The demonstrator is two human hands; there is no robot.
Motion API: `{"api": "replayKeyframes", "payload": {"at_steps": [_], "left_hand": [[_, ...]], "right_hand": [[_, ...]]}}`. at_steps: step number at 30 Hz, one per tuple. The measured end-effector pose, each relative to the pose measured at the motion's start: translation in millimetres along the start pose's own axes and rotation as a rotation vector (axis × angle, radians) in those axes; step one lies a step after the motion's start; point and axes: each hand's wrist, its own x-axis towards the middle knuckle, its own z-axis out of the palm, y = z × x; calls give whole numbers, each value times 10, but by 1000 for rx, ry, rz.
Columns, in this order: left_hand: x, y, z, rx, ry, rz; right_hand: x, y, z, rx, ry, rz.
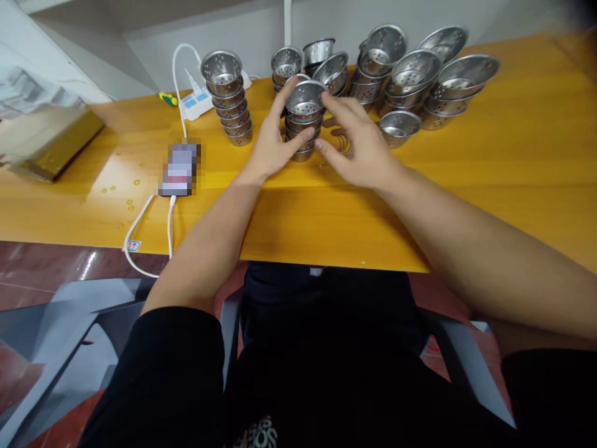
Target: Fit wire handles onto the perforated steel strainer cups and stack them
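A stack of small perforated metal strainer cups [305, 106] stands upright on the table between my two hands. My left hand [277, 137] is closed around its left side, with the index finger up by the rim and the thumb across the front. From the right, my right hand [357, 140] grips the same stack, index finger at the top rim and thumb tip against the lower side. A few thin rings [344, 144] show partly behind my right hand. To the left rises a taller stack of similar cups [232, 99].
Several more stacked perforated cups [383, 53] and wider ones [461, 78] line the back right. One low cup [400, 127] sits in front of them. On the left are a blurred phone [180, 169], white cables, a power strip [196, 103] and a cardboard box [56, 146].
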Motion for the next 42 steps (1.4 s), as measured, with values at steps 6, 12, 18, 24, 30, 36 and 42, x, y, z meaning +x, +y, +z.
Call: {"api": "replayKeyframes", "payload": {"at_steps": [6, 12, 18, 24, 30, 36, 42], "left_hand": [[-32, 95, 17, 46, -3, -135], [-29, -355, 2, 6, 64, -345], [-39, 179, -59, 170, 310, -329], [-145, 341, 305, -120, -187, -214], [-143, -147, 454, -178, -202, -363], [-126, -56, 292, -141, -108, -473], [-96, -49, 186, -114, -29, -545]], "right_hand": [[4, -6, -19, -25, -79, 26], [-20, 67, -56, -84, -114, 113], [-41, 145, -25, -150, -168, 179], [-23, 216, 22, -173, -60, 245], [4, 240, 29, -204, -54, 276], [-18, 251, 27, -183, -64, 294], [-56, 292, 25, -125, -23, 301]]}}
